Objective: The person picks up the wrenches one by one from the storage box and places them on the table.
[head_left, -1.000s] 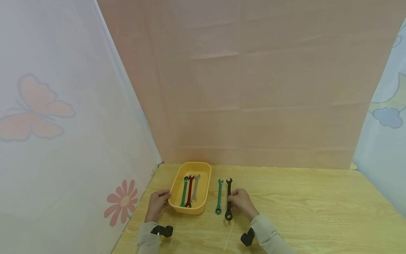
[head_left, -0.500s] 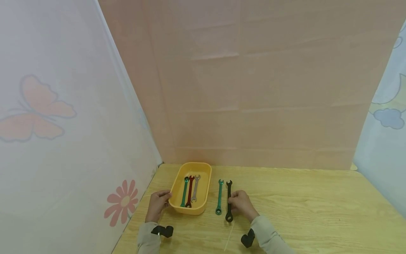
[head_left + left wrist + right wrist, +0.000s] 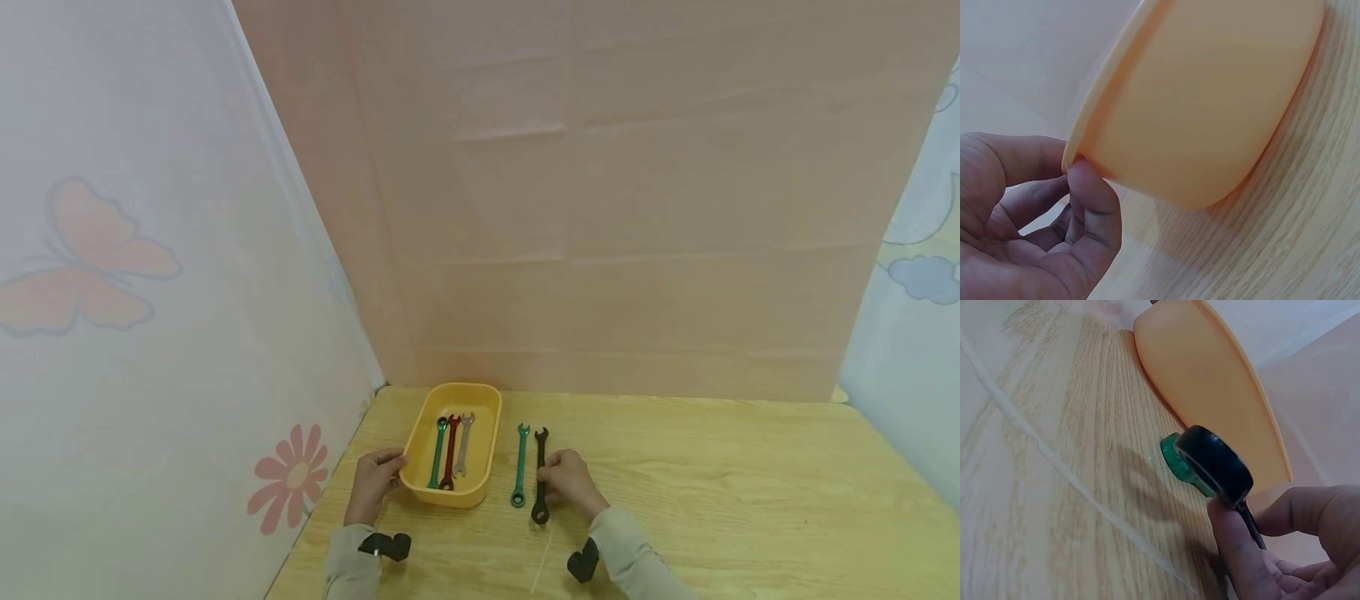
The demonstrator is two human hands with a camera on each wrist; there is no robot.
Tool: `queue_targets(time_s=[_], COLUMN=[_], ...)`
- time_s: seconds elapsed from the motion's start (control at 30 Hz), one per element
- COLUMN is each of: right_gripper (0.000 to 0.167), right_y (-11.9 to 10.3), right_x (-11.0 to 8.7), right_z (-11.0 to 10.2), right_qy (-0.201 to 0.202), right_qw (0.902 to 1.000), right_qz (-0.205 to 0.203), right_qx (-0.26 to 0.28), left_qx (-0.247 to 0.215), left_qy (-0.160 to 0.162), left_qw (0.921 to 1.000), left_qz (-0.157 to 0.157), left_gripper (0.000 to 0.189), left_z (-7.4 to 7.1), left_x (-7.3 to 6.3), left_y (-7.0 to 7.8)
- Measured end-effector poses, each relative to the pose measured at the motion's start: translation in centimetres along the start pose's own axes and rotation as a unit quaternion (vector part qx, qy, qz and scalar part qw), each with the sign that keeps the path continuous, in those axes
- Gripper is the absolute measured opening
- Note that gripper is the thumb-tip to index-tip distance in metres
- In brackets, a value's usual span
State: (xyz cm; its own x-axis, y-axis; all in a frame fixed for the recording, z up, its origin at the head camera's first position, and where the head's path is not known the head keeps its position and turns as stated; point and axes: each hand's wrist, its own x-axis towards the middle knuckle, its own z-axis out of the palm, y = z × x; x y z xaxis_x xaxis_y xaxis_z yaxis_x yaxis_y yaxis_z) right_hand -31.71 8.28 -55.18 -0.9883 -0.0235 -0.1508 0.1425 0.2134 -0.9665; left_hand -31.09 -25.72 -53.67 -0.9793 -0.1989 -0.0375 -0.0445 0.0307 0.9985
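Note:
My left hand (image 3: 375, 483) pinches the rim of a yellow plastic tub (image 3: 459, 500) at its near left corner; the left wrist view shows thumb and finger on the lip. Inside the tub lie a green wrench (image 3: 437, 454), a red wrench (image 3: 450, 454) and a silver wrench (image 3: 464, 446), side by side. My right hand (image 3: 572, 481) pinches a black combination wrench (image 3: 541, 493) by its shaft, open end pointing away. In the right wrist view its ring end (image 3: 1213, 464) hangs over the table, casting a shadow. Another green wrench (image 3: 521, 467) lies on the table between tub and black wrench.
The wooden table (image 3: 712, 483) stretches off to the right. A patterned white cloth wall (image 3: 187, 400) closes the left side, close to my left hand, and a pinkish sheet (image 3: 600, 250) hangs behind. A pale line (image 3: 542, 562) runs along the tabletop near my right hand.
The black wrench has shifted very slightly toward me in my right hand's grip. My left hand and the tub stay in place.

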Motion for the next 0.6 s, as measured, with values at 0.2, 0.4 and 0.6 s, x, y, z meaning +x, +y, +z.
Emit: queue_targets(time_s=[0.2,0.4,0.6], right_gripper=[0.008,0.007,0.007], right_y=[-0.06,0.18,-0.03], right_x=[0.12,0.57,0.69], right_z=[0.13,0.31,0.37], right_qy=[0.003,0.001,0.001], right_qw=[1.0,0.9993,0.9959], right_qz=[0.001,-0.023,-0.038], right_qx=[-0.009,-0.031,-0.082], left_qx=[0.003,0.007,0.01], left_qy=[-0.002,-0.005,-0.004], left_qw=[1.0,1.0,0.9999], left_qz=[0.002,-0.004,-0.007], left_gripper=[0.029,0.032,0.032], left_z=[-0.02,-0.05,-0.13], left_x=[0.06,0.08,0.0], left_y=[0.04,0.31,0.4])
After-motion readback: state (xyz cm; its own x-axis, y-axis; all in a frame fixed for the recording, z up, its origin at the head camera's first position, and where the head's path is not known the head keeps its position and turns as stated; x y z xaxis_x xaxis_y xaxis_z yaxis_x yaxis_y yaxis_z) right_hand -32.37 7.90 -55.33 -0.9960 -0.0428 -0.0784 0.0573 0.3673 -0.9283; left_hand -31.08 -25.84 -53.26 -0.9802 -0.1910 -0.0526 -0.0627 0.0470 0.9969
